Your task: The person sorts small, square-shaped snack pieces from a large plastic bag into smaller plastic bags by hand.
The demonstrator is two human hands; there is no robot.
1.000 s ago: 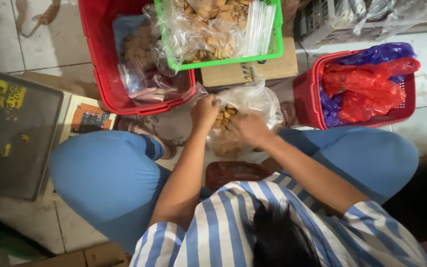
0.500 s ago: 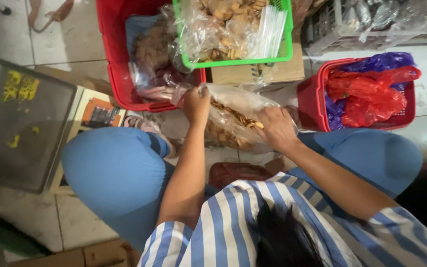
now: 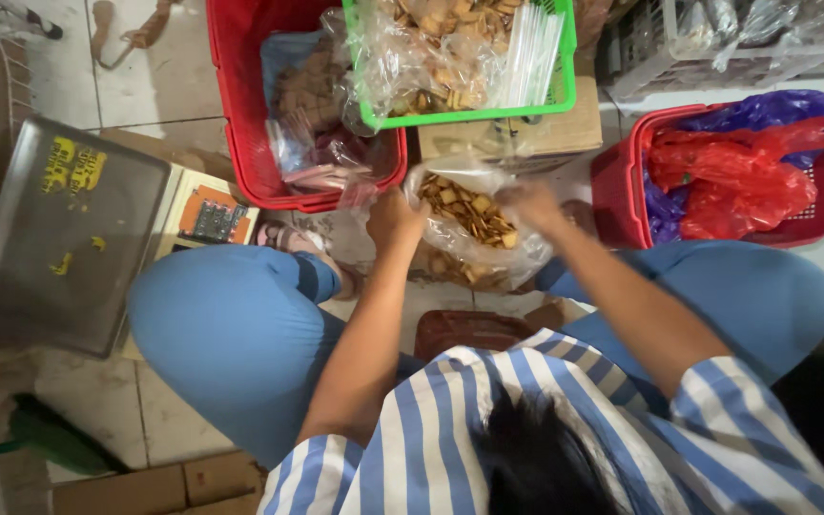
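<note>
tiled floor (image 3: 145, 86), pale and scuffed, seen from above. seated low on it, blue trousers and a striped shirt filling the near edge.

at centre, a clear bag (image 3: 474, 229) of small square crackers, mouth held open between both hands, resting between the knees just near of a cardboard box (image 3: 517, 138). left hand (image 3: 395, 217) closed on the bag's left rim, fingers curled and pinching the plastic. right hand (image 3: 526, 205) at the right rim, blurred; gripping the plastic or only touching it, cannot tell.

far of the bag, a green basket (image 3: 565, 67) heaped with bagged crackers and a sheaf of clear sleeves, sitting partly over a red basket (image 3: 240, 114) holding darker bagged snacks. far right, a smaller red basket (image 3: 622, 205) stuffed with red and purple plastic bags. beyond it, a grey crate (image 3: 641, 67) with more clear bags.

left, a scale (image 3: 207, 215) with an orange keypad, joined to a flat metal tray (image 3: 59, 238) marked with yellow patches. near left, a green handle (image 3: 40, 434) lying on the tiles and a strip of cardboard (image 3: 145, 486) at the near edge. a brown stool (image 3: 464, 334) showing just near of the bag, under the body.
</note>
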